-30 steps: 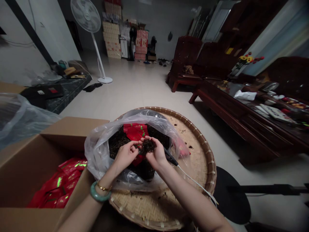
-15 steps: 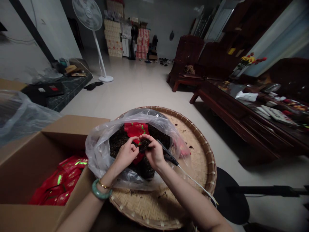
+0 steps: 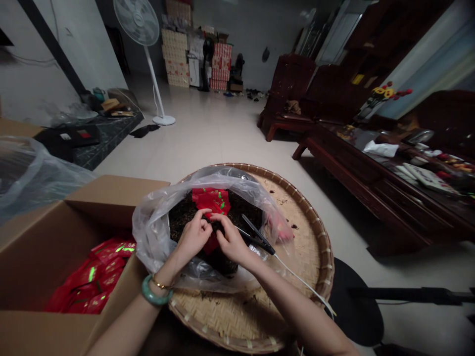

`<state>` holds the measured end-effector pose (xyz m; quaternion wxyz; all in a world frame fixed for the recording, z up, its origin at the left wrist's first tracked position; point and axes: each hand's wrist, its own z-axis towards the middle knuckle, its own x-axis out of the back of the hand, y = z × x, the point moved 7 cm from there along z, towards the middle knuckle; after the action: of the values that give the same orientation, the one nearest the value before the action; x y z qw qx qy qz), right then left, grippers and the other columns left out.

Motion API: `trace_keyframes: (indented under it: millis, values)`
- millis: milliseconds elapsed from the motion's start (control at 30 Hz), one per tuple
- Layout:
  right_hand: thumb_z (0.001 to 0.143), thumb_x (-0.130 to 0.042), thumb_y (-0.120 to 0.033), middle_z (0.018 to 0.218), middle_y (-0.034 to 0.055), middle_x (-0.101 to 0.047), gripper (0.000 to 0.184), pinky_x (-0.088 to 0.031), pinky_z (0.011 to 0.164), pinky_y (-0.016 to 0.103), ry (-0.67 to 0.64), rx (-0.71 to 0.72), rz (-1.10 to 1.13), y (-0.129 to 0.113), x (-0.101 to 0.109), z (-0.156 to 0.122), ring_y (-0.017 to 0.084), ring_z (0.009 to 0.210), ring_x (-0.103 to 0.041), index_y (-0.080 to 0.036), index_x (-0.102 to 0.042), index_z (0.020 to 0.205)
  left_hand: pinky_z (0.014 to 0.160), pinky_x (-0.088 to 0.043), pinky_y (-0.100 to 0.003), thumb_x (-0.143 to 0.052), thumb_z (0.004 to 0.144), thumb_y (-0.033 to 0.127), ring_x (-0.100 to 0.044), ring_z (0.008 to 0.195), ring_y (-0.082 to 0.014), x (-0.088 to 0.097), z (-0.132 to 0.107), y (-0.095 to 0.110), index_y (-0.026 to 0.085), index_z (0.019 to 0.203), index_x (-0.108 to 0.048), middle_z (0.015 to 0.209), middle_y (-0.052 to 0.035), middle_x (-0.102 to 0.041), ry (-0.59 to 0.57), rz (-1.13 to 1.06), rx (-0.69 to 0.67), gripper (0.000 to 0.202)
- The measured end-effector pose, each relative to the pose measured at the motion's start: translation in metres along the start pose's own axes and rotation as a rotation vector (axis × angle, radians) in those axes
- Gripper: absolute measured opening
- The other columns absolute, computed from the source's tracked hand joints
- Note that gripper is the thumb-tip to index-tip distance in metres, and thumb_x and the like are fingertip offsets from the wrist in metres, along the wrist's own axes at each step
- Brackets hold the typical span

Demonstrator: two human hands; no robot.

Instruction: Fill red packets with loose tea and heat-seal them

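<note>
A clear plastic bag (image 3: 156, 232) full of dark loose tea leaves (image 3: 181, 212) lies open on a round woven bamboo tray (image 3: 308, 232). Red packets (image 3: 210, 199) rest on the leaves at the back. My left hand (image 3: 193, 236) and my right hand (image 3: 232, 241) meet over the bag, fingers pinched on a red packet (image 3: 211, 243) between them. A black clamp-like tool (image 3: 256, 236) with a white cord (image 3: 304, 284) lies just right of my right hand.
An open cardboard box (image 3: 111, 198) on the left holds several red packets (image 3: 92, 282). Another plastic bag (image 3: 33, 173) sits far left. A dark wooden table (image 3: 371, 183) with clutter stands right. A standing fan (image 3: 148, 59) and stacked boxes are at the back.
My right hand turned palm down and dropped onto the packet; the pinch of tea leaves it held up is no longer seen. The black tool now lies uncovered beside it.
</note>
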<state>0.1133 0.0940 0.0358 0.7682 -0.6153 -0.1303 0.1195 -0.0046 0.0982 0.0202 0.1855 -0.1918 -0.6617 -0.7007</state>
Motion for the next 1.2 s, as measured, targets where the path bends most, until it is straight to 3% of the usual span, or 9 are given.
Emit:
trace_keyframes:
  millis: [200, 367, 567, 767, 900, 1033, 1200]
  values:
    - [0.08, -0.052, -0.009, 0.115, 0.0071, -0.057, 0.033, -0.032, 0.102, 0.04, -0.144, 0.039, -0.279, -0.003, 0.002, -0.002, 0.021, 0.11, -0.049, -0.025, -0.063, 0.107, 0.05, -0.033, -0.02, -0.044, 0.075, 0.018, -0.043, 0.045, -0.01, -0.001, -0.003, 0.0, 0.017, 0.115, -0.047, 0.052, 0.0102, -0.043, -0.002, -0.035, -0.015, 0.04]
    - [0.075, -0.059, -0.006, 0.104, 0.0078, -0.059, 0.036, -0.042, 0.09, 0.038, -0.157, 0.06, -0.506, -0.007, 0.008, 0.001, 0.021, 0.099, -0.054, -0.019, -0.058, 0.108, 0.051, -0.033, -0.02, -0.045, 0.077, 0.022, -0.043, 0.047, -0.0102, -0.004, -0.005, 0.001, 0.017, 0.115, -0.047, 0.053, 0.0102, -0.043, -0.034, -0.053, -0.05, 0.039]
    - [0.075, -0.066, -0.01, 0.101, 0.0056, -0.058, 0.023, -0.046, 0.085, 0.031, -0.272, 0.104, -0.653, -0.013, 0.004, 0.002, 0.017, 0.094, -0.057, -0.018, -0.062, 0.096, 0.052, -0.034, -0.02, -0.045, 0.077, 0.022, -0.043, 0.049, -0.0101, -0.002, -0.005, -0.006, 0.017, 0.118, -0.046, 0.056, 0.0092, -0.043, -0.027, -0.081, -0.038, 0.041]
    - [0.075, -0.066, -0.009, 0.107, 0.0076, -0.055, 0.025, -0.045, 0.087, 0.03, -0.39, 0.052, -0.802, -0.016, 0.006, 0.004, 0.018, 0.1, -0.057, -0.017, -0.065, 0.099, 0.05, -0.032, -0.02, -0.044, 0.08, 0.024, -0.04, 0.047, -0.0096, -0.004, -0.005, -0.007, 0.017, 0.116, -0.047, 0.054, 0.0101, -0.038, -0.029, -0.082, -0.04, 0.037]
    - [0.076, -0.061, -0.006, 0.102, 0.006, -0.053, 0.025, -0.045, 0.082, 0.028, -0.462, -0.052, -0.955, -0.013, 0.004, 0.002, 0.017, 0.092, -0.059, -0.019, -0.066, 0.098, 0.05, -0.032, -0.019, -0.043, 0.08, 0.023, -0.04, 0.048, -0.0095, -0.01, -0.007, -0.005, 0.017, 0.115, -0.047, 0.054, 0.01, -0.038, -0.074, -0.069, -0.069, 0.035]
    - [0.078, -0.055, -0.005, 0.101, 0.0074, -0.051, 0.025, -0.045, 0.072, 0.027, -0.432, -0.128, -1.094, -0.014, -0.001, 0.004, 0.016, 0.08, -0.06, -0.017, -0.065, 0.098, 0.051, -0.033, -0.02, -0.043, 0.078, 0.019, -0.043, 0.048, -0.0099, -0.015, -0.009, 0.0, 0.016, 0.115, -0.048, 0.055, 0.0091, -0.041, -0.113, -0.029, -0.108, 0.037]
    - [0.074, -0.062, -0.007, 0.101, 0.006, -0.053, 0.036, -0.045, 0.075, 0.027, -0.323, -0.031, -0.942, -0.026, -0.003, 0.007, 0.017, 0.088, -0.057, -0.017, -0.057, 0.108, 0.052, -0.034, -0.021, -0.042, 0.075, 0.016, -0.045, 0.049, -0.0105, -0.008, -0.009, 0.002, 0.016, 0.115, -0.048, 0.056, 0.0086, -0.043, -0.044, 0.034, -0.099, 0.041]
